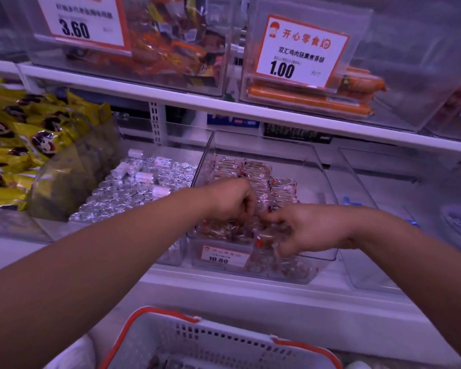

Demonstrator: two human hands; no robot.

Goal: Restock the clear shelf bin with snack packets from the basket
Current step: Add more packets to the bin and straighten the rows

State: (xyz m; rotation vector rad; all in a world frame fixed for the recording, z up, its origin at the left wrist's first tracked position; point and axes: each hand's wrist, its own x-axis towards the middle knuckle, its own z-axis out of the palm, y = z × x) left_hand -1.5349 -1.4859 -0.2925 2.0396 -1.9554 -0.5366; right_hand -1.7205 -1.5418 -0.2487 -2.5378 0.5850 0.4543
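Observation:
A clear shelf bin stands on the lower shelf, with a 10.80 price tag on its front wall. Inside lie several clear snack packets with red and white ends. Both hands reach into the bin's front part. My left hand has its fingers curled down among the packets there. My right hand has its fingers curled round clear packets at the bin's front edge. A white basket with an orange rim sits below, at the bottom edge; a few packets show inside it.
Left of the bin lies a pile of silver-wrapped sweets, then yellow packets. A clear bin stands to the right. The upper shelf holds bins of orange snacks and sausages, with price cards 3.60 and 1.00.

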